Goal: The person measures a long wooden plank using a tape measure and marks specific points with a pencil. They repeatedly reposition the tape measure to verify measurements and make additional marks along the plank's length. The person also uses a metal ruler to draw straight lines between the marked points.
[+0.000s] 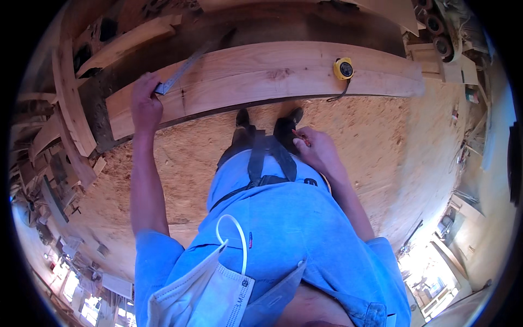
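Note:
My left hand is closed round the stock of a try square at the left end of a long pale wooden board. The square's metal blade slants across the board toward its far edge. My right hand is held in front of my waist, off the board, with its fingers pinched on a thin red pencil. On the right part of the board rests a yellow and black tape measure, its dark strap hanging over the near edge.
The board lies on a dark bench. More planks lean and lie at the left, with another board behind. Sawdust covers the floor round my feet. Dark round wheels stand at the far right. A face mask hangs at my chest.

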### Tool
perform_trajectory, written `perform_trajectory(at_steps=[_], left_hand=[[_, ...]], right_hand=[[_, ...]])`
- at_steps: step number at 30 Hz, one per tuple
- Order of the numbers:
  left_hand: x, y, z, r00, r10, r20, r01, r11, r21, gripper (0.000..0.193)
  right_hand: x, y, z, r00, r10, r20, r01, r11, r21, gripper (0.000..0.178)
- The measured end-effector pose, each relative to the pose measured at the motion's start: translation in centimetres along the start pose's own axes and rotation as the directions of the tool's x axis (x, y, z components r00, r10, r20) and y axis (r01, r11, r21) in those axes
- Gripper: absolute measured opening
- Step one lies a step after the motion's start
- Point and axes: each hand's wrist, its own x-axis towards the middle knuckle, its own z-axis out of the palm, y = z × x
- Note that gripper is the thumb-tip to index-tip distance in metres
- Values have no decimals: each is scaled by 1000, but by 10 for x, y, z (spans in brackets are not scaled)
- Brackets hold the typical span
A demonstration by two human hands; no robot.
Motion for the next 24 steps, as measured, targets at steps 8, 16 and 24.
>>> perform_trajectory(at_steps=[8,16,24], left_hand=[[30,-74,3,956,-77,-283,174,926,335,32],[16,34,60,986,110,-127,-100,991,87,26],[8,90,81,989,111,99,-125,981,149,33]], right_hand=[[-5,-2,4,1000,3,0,-3,999,-39,34],[-7,-10,16,1000,4,-30,-4,1000,23,33],[-5,-5,28,978,-132,-160,128,991,-38,22]])
